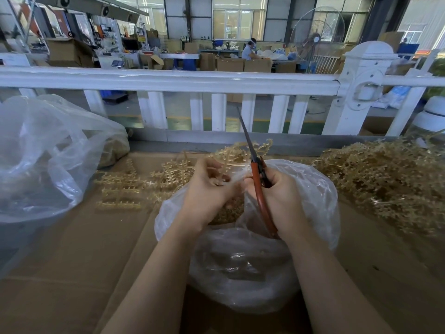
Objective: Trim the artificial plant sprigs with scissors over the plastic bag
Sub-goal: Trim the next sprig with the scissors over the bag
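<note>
We see left hand (208, 189) fingers curled, pinching sprig (237, 154) over plastic bag (313, 189); right hand (277, 196) wrapped round scissors (256, 174). Sprig light, springy, likely brittle; we'd hold by stem.

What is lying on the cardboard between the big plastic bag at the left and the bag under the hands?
In the head view, trimmed tan sprig frames lie flat on the cardboard between the left bag and the central bag.

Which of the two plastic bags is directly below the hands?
The plastic bag in the middle, under both hands, with trimmed bits inside. The other bag lies apart at the far left.
</note>
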Demonstrator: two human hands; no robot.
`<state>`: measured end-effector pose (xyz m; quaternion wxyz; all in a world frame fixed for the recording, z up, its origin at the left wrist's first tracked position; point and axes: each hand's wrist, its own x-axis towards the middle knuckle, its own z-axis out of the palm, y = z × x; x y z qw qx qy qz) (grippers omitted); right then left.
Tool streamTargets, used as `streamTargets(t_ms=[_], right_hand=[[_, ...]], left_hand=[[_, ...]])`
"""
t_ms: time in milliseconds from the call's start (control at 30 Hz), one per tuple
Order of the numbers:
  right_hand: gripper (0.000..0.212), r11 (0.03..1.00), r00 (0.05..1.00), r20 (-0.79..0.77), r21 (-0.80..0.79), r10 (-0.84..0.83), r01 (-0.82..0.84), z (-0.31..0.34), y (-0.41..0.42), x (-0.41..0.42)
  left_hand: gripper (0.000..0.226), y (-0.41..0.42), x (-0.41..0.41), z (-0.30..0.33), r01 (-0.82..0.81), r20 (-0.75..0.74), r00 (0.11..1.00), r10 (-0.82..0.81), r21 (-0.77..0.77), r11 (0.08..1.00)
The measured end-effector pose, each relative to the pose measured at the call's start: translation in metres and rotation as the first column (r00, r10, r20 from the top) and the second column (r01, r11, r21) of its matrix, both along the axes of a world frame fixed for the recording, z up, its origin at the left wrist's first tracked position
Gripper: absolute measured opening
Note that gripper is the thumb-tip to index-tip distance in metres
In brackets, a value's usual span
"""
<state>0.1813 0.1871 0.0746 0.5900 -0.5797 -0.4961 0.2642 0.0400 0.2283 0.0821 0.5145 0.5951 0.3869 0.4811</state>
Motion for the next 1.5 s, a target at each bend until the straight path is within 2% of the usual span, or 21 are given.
streamTargets(t_ms=[100,167,233,300,400,567,667,800,1000,1033,1100,1200,1333,1400,1500], right_hand=[[0.015,1.000,1.000,-0.005,0.023,-0.002,0.002,0.000,-0.001,0.001],[0.016,0.999,1.000,-0.005,0.039,0.019,-0.019,0.001,-0.002,0.001],[0.013,0.998,0.999,0.019,0.055,0.034,-0.035,0.001,-0.002,0.000],[0.011,0.996,0.998,0.050,0.071,0.043,-0.046,0.001,-0.003,-0.001],[0.016,0.995,0.997,0.056,0.085,0.048,-0.053,0.001,-0.003,0.000],[0.010,0.995,0.999,-0.007,0.082,0.051,-0.051,0.002,-0.004,0.001],[0.010,0.994,0.995,-0.081,0.091,0.062,-0.055,0.004,-0.004,-0.001],[0.006,0.989,0.983,-0.145,0.109,0.116,-0.100,0.005,-0.005,-0.001],[0.009,0.981,0.971,-0.168,0.128,0.169,-0.148,0.004,-0.004,0.001],[0.007,0.977,0.968,-0.166,0.134,0.189,-0.168,0.003,-0.004,0.002],[0.010,0.968,0.961,-0.165,0.157,0.221,-0.196,0.001,-0.005,0.004],[0.014,0.967,0.962,-0.171,0.177,0.214,-0.184,0.000,-0.005,0.008],[0.014,0.977,0.980,-0.115,0.155,0.162,-0.143,-0.004,-0.002,0.009],[0.014,0.981,0.984,-0.102,0.142,0.149,-0.134,-0.004,-0.002,0.009],[0.021,0.982,0.985,-0.086,0.127,0.149,-0.137,-0.003,-0.003,0.009]], left_hand=[[0.059,0.004,-0.009,0.002,-0.133,0.113,0.986,0.124,0.069,0.989],[0.058,0.005,-0.015,0.002,-0.165,0.078,0.985,0.154,0.163,0.973],[0.057,0.004,-0.016,0.002,-0.081,-0.023,0.996,0.088,0.215,0.973],[0.058,0.003,-0.013,0.002,0.011,-0.053,0.999,-0.002,0.170,0.985],[0.035,0.002,-0.013,0.005,0.040,0.007,0.999,-0.041,0.144,0.989],[0.027,0.001,-0.018,0.008,0.110,0.078,0.990,-0.122,0.136,0.985],[0.027,-0.002,-0.017,0.011,0.115,0.079,0.988,-0.132,0.196,0.974],[0.014,-0.004,-0.014,0.012,0.097,0.038,0.993,-0.113,0.297,0.950],[0.018,-0.005,-0.008,0.011,0.032,-0.014,0.999,-0.029,0.408,0.912],[0.018,-0.006,-0.007,0.012,0.009,0.031,0.999,-0.025,0.421,0.907],[0.004,-0.007,-0.007,0.014,-0.081,0.220,0.975,-0.010,0.399,0.913],[0.012,-0.002,-0.013,0.017,-0.178,0.487,0.873,0.023,0.273,0.945],[0.009,0.006,-0.027,0.021,-0.032,0.677,0.729,-0.098,0.176,0.984],[0.011,0.008,-0.034,0.022,0.067,0.679,0.716,-0.160,0.162,0.985],[0.010,0.008,-0.036,0.020,0.182,0.449,0.864,-0.227,0.142,0.973]])
